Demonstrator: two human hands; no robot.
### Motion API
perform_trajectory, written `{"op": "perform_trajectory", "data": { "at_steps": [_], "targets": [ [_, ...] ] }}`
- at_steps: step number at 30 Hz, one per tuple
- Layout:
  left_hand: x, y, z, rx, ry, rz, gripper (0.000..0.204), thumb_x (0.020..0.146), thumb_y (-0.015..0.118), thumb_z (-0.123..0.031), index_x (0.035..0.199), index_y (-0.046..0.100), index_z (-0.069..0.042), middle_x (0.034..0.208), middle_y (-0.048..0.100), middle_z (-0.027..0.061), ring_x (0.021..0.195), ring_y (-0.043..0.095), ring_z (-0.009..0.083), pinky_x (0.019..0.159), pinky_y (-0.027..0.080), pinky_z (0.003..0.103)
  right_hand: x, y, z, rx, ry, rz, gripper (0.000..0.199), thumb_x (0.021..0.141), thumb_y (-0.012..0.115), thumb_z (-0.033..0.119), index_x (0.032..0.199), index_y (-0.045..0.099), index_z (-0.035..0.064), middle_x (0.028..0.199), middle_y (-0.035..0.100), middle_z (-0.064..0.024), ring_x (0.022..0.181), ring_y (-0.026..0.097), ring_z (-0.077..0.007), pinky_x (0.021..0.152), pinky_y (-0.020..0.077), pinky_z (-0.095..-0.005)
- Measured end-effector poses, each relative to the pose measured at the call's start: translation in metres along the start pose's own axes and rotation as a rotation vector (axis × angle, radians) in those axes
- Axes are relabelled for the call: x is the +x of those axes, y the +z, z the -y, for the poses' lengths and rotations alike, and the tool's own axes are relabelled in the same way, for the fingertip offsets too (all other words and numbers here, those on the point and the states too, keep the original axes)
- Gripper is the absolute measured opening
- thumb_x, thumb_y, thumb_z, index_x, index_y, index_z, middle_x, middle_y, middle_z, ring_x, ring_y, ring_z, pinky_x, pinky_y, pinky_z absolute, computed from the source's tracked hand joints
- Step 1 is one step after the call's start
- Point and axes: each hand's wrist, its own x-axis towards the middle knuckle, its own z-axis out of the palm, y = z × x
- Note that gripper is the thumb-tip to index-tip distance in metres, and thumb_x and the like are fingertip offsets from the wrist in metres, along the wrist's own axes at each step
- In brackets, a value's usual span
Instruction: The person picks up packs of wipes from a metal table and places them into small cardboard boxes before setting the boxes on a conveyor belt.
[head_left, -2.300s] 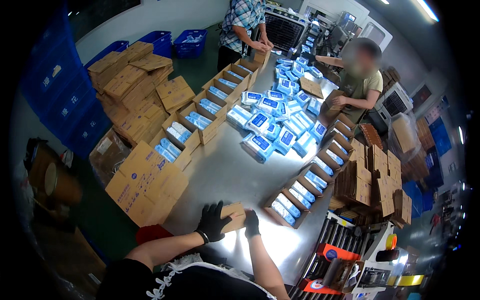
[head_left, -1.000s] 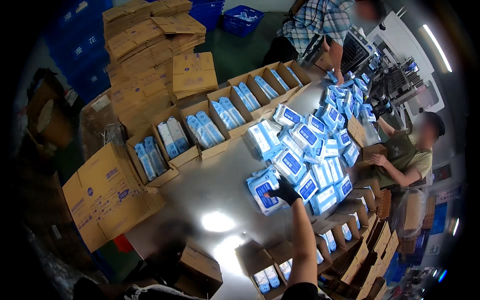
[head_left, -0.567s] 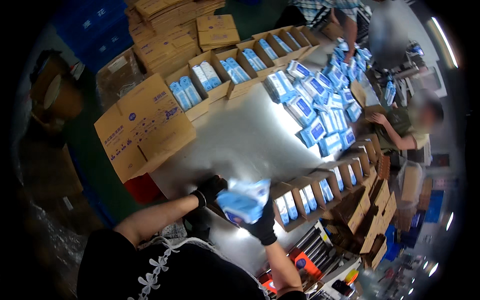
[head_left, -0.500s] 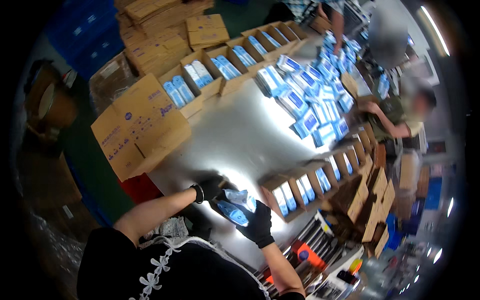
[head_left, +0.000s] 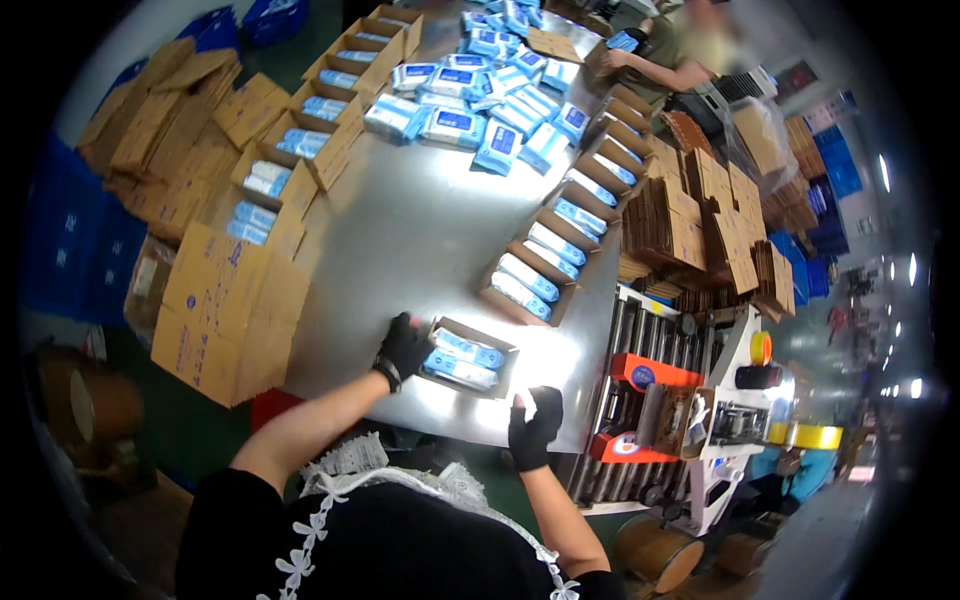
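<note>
A small open carton [head_left: 508, 372] sits on the metal table in front of me, with two blue-and-white soft wipe packs [head_left: 465, 360] lying side by side in it. At its left end is my left hand [head_left: 404, 352], in a black glove with bare fingertips; its fingers are apart and hold nothing, and I cannot tell whether they touch the carton. My right hand [head_left: 535, 425], gloved alike, hovers off the carton's near right corner, open, with its thumb apart from the fingers.
Filled cartons stand in a left row [head_left: 305, 140] and a right row [head_left: 540, 262]. Loose packs [head_left: 490, 100] are heaped at the far end. A large cardboard box [head_left: 225, 310] is at left. A roller conveyor machine [head_left: 640, 385] stands at right; a co-worker [head_left: 680, 55] is beyond.
Both hands were around the packs; now they have let go and moved apart, and the packs lie in the carton on the table. The view has turned.
</note>
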Motion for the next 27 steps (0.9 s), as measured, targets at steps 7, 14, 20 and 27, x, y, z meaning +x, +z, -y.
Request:
{"op": "perform_trajectory", "data": {
  "at_steps": [7, 14, 20, 27],
  "targets": [
    [-0.010, -0.003, -0.067, 0.651, 0.352, 0.668, 0.019, 0.085, 0.058, -0.028, 0.092, 0.057, -0.010, 0.090, 0.064, 0.0126, 0.085, 0.062, 0.0342, 0.074, 0.049, 0.041, 0.019, 0.066, -0.076, 0.248, -0.094, 0.813, 0.038, 0.075, 0.076, 0.035, 0.093, 0.061, 0.0038, 0.101, 0.064, -0.0087, 0.092, 0.061, -0.0250, 0.082, 0.0485, -0.0380],
    [0.010, 0.010, -0.012, 0.314, 0.336, 0.047, 0.085, 0.055, 0.089, -0.030, 0.120, 0.042, -0.001, 0.112, 0.050, 0.0146, 0.104, 0.053, 0.0288, 0.090, 0.044, 0.038, 0.069, 0.086, -0.071, -0.169, -0.200, 0.774, 0.029, 0.082, 0.062, 0.026, 0.104, 0.057, 0.0070, 0.081, 0.065, -0.0167, 0.077, 0.064, -0.0341, 0.068, 0.0501, -0.0417],
    [0.045, 0.046, 0.017, -0.158, 0.220, 0.175, 0.094, 0.055, 0.088, -0.022, 0.130, 0.032, -0.008, 0.119, 0.047, 0.0130, 0.112, 0.049, 0.0285, 0.097, 0.041, 0.041, 0.085, 0.031, 0.005, -0.290, -0.361, 0.151, 0.041, 0.075, 0.070, 0.027, 0.108, 0.057, 0.0056, 0.107, 0.059, -0.0157, 0.103, 0.055, -0.0321, 0.089, 0.0418, -0.0432],
    [0.026, 0.155, 0.011, -1.308, -0.537, 0.580, 0.046, 0.097, 0.036, -0.046, 0.113, 0.054, -0.008, 0.112, 0.060, 0.0114, 0.110, 0.055, 0.0202, 0.101, 0.039, 0.037, 0.012, 0.009, -0.068, -0.138, -0.103, 0.140, 0.064, 0.074, 0.072, 0.037, 0.121, 0.052, -0.0009, 0.125, 0.052, -0.0182, 0.121, 0.045, -0.0371, 0.108, 0.0283, -0.0483]
  ]
}}
